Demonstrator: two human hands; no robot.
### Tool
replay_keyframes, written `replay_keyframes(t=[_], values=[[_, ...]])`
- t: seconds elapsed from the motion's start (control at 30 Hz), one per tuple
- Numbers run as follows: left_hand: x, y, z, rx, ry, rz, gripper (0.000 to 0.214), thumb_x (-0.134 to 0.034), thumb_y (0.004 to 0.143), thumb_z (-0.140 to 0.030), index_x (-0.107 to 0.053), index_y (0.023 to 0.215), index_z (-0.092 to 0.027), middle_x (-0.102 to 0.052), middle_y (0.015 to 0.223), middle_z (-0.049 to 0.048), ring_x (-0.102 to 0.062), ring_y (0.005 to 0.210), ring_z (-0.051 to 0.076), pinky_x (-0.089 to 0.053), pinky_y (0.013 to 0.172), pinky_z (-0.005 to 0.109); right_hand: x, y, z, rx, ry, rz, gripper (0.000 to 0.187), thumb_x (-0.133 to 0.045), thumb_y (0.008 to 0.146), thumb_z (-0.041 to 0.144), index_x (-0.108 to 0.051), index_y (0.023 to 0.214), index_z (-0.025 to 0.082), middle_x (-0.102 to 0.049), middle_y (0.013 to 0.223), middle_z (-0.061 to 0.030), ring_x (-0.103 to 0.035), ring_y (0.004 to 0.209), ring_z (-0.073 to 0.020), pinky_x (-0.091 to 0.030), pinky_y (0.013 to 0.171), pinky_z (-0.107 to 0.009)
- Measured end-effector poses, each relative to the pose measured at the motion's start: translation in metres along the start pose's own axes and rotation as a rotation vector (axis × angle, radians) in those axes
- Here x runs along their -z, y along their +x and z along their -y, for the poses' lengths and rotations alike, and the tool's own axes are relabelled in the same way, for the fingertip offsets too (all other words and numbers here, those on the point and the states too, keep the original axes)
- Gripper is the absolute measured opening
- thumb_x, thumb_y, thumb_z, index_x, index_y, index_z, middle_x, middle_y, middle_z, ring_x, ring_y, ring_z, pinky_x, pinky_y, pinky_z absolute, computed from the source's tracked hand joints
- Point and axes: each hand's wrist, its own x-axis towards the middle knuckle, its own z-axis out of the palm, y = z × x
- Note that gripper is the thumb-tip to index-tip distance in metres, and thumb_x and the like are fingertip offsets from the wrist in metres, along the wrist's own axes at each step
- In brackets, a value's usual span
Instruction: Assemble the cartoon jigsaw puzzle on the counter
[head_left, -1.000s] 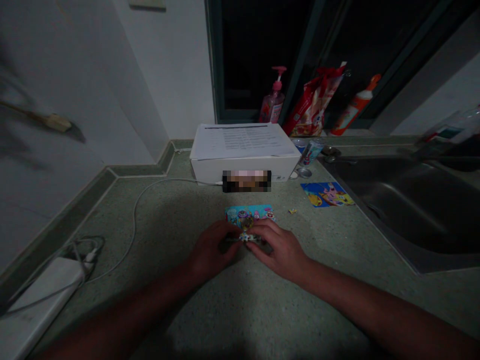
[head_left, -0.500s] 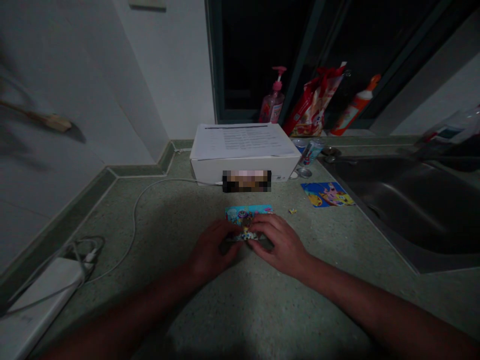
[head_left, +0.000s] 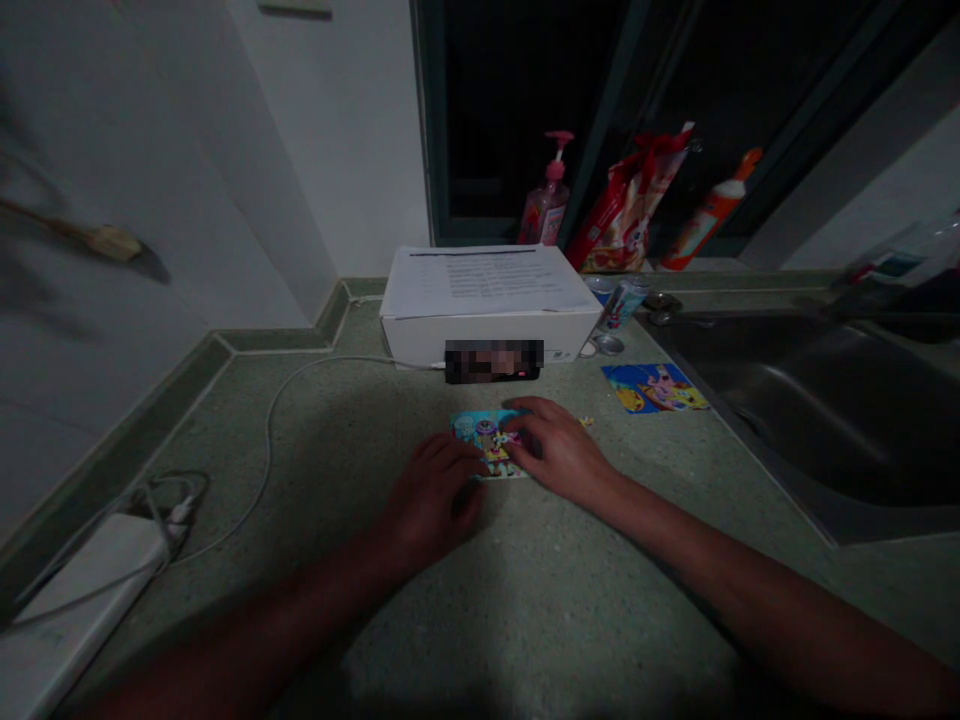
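Note:
A small colourful cartoon picture puzzle (head_left: 486, 440) lies flat on the green speckled counter (head_left: 525, 600) in front of me. My left hand (head_left: 431, 500) rests just below its left edge, fingers stretched towards it and flat. My right hand (head_left: 559, 450) lies over the puzzle's right part, fingertips pressing down on it. A tiny loose puzzle bit (head_left: 586, 421) sits just right of my right hand. A second cartoon picture card (head_left: 654, 388) lies further right near the sink.
A white box (head_left: 487, 300) topped with a printed sheet stands behind the puzzle, a dark phone (head_left: 493, 361) leaning against it with a white cable (head_left: 300, 400). Sink (head_left: 810, 410) at right. Pump bottle (head_left: 546, 205), red bag (head_left: 626, 205), orange-capped bottle (head_left: 709, 215) on the sill. Power strip (head_left: 82, 590) at left.
Both hands were pinched together over a piece at the puzzle's near edge. Now my right hand has slid up onto the puzzle and my left hand has flattened below it.

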Motion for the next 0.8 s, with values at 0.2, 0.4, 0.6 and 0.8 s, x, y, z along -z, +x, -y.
replay_keyframes(t=[0.2,0.4,0.6,0.8], values=[[-0.0006,0.0001,0.0005,0.010,0.008,0.021,0.026,-0.065,0.089,-0.011,-0.068,0.112,-0.024,-0.075,0.113,0.0073,-0.066,0.107,0.027,-0.051,0.101,0.052,-0.0025,0.0006,-0.0013,0.006,-0.010,0.021,0.014,-0.068,0.095,0.022,-0.074,0.108,0.019,-0.070,0.131,-0.0164,-0.066,0.123,-0.0312,-0.054,0.106,-0.054],[-0.0021,-0.0008,0.0013,0.033,0.003,0.025,0.025,-0.066,0.089,-0.011,-0.070,0.110,-0.023,-0.075,0.114,0.0083,-0.066,0.108,0.028,-0.052,0.101,0.052,-0.0028,0.0008,-0.0003,0.009,-0.016,0.036,0.015,-0.068,0.096,0.022,-0.075,0.109,0.019,-0.070,0.130,-0.0164,-0.066,0.122,-0.0310,-0.054,0.105,-0.054],[-0.0014,-0.0009,0.0012,0.040,-0.004,0.033,0.026,-0.066,0.089,-0.011,-0.070,0.112,-0.024,-0.075,0.116,0.0076,-0.066,0.109,0.027,-0.052,0.102,0.052,-0.0031,0.0011,0.0017,0.011,-0.038,0.033,0.015,-0.068,0.096,0.022,-0.076,0.109,0.020,-0.071,0.128,-0.0151,-0.066,0.120,-0.0312,-0.055,0.103,-0.055],[0.0001,0.0011,-0.0002,0.019,-0.008,0.023,0.026,-0.065,0.088,-0.010,-0.070,0.110,-0.023,-0.075,0.111,0.0073,-0.066,0.105,0.027,-0.052,0.100,0.052,-0.0008,-0.0011,0.0041,0.056,-0.071,0.019,0.019,-0.065,0.100,0.022,-0.076,0.115,0.019,-0.071,0.130,-0.0155,-0.065,0.122,-0.0313,-0.055,0.105,-0.056]])
